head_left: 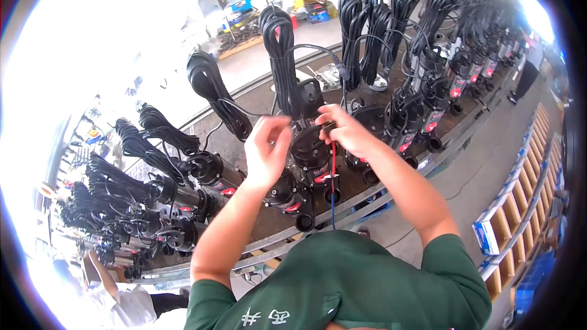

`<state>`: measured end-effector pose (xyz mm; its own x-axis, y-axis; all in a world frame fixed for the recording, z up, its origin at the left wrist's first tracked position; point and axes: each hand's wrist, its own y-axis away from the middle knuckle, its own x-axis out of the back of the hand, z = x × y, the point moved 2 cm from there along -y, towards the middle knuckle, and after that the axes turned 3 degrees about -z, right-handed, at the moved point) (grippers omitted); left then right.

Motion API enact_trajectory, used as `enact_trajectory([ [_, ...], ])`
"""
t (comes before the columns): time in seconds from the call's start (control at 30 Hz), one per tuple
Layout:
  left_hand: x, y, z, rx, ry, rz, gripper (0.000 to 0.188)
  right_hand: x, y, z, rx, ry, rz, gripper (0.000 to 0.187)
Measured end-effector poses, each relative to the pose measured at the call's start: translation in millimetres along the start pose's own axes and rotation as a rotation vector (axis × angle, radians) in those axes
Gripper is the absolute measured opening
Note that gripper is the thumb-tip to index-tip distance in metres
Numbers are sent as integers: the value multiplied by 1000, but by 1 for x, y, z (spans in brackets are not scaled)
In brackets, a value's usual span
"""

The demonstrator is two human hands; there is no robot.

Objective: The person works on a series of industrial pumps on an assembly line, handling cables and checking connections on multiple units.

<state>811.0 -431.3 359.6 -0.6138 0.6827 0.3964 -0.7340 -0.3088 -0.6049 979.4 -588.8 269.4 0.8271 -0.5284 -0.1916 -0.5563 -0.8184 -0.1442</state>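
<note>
My left hand (268, 143) is raised over a bench, thumb and fingers apart and slightly blurred, with nothing visible in it. My right hand (343, 131) is closed on a small black connector (328, 128), whose exact kind is partly hidden by the fingers. Below it hang a red lead (333, 162) and a blue lead (333, 208), running down toward my shirt. Just under my hands stands a black submersible pump (310, 150) with a red-marked label. A coiled black cable (280, 61) stands upright behind it, and another coil (214, 88) leans to the left.
Pumps with bundled cables line the bench on the left (162, 192) and right (422, 107). The metal bench edge (367, 201) runs in front of me. A slatted rack (520, 189) stands at right. Another person's arm (103, 274) shows at lower left; someone stands far right.
</note>
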Motion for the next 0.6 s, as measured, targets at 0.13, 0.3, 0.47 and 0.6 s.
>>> enact_trajectory([
  [0.13,-64,-82,24,311,64,-151,44,60,9,-39,24,-520,26,40],
  [0.3,-122,-137,21,425,45,-267,41,120,-20,-40,106,-436,-73,23],
  [0.47,-143,-129,5,473,406,-243,23,134,-44,-32,165,-330,-210,24],
  [0.6,-144,-120,-3,516,275,-265,19,138,-50,-12,168,-367,-268,26],
])
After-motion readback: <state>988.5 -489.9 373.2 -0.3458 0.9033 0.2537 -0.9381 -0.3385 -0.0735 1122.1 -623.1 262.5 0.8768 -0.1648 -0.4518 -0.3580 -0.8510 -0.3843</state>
